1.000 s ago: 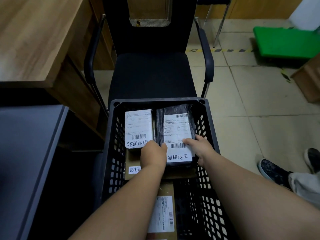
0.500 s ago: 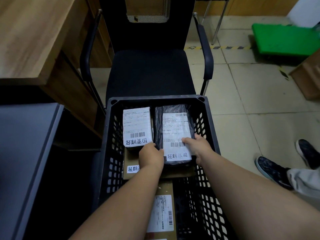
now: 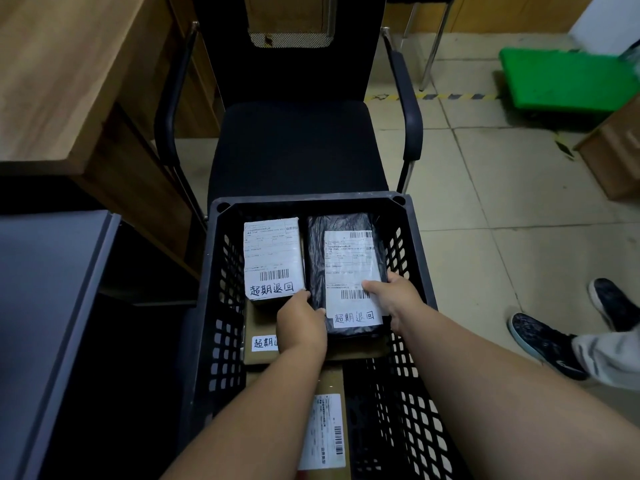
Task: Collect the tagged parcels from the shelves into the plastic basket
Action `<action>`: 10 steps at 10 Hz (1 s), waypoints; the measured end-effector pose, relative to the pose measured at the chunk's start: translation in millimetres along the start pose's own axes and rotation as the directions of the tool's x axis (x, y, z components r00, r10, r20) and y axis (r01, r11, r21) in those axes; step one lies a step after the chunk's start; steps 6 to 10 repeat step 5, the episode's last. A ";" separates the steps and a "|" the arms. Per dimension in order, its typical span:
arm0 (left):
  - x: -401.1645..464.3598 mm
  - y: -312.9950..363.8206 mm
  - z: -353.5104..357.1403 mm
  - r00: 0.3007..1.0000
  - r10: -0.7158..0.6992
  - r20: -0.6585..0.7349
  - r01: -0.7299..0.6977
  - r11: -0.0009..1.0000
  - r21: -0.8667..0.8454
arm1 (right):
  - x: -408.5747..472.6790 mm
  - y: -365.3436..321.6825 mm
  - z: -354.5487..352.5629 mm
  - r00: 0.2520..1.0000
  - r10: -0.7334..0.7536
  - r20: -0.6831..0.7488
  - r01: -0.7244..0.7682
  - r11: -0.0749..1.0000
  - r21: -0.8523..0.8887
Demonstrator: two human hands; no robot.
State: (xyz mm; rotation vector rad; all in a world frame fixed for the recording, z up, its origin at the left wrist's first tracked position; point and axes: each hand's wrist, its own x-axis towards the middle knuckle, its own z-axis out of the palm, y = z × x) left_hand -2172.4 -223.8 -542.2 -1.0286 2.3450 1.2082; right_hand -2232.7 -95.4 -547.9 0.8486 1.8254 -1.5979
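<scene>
Your right hand (image 3: 394,299) is gripping the black-wrapped parcel (image 3: 341,271) by its near right edge, thumb lying flat on its white label (image 3: 349,271) and the other fingers curled round the side next to the basket wall. Your left hand (image 3: 300,323) is pressing against the same parcel's near left edge, fingers bent down into the gap between it and the white parcel (image 3: 272,259); how tightly they are closing there cannot be told. Both parcels are lying flat side by side inside the black plastic basket (image 3: 221,271), just beyond your fingertips. Under your left knuckles a brown carton (image 3: 258,320) with a handwritten tag is showing, and another labelled carton (image 3: 327,431) is lying nearer, between your forearms. Beyond the basket a black chair (image 3: 298,143) is standing.
</scene>
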 end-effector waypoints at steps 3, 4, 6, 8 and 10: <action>-0.5 -2.7 -2.5 1.000 -0.008 -0.018 0.008 1.000 -0.010 | 1.2 -0.8 4.5 1.000 -0.019 -0.013 0.018 0.999 -0.038; -4.6 -2.3 -8.5 1.000 -0.019 -0.013 0.019 1.000 0.011 | -1.3 -2.5 4.6 0.998 -0.027 -0.059 0.019 0.991 -0.135; -9.6 -2.0 -16.1 0.999 -0.016 -0.028 0.017 0.999 0.032 | -9.3 -7.2 2.8 0.983 -0.100 -0.155 0.053 0.958 -0.283; -9.6 -2.0 -16.1 0.999 -0.016 -0.028 0.017 0.999 0.032 | -9.3 -7.2 2.8 0.983 -0.100 -0.155 0.053 0.958 -0.283; -9.6 -2.0 -16.1 0.999 -0.016 -0.028 0.017 0.999 0.032 | -9.3 -7.2 2.8 0.983 -0.100 -0.155 0.053 0.958 -0.283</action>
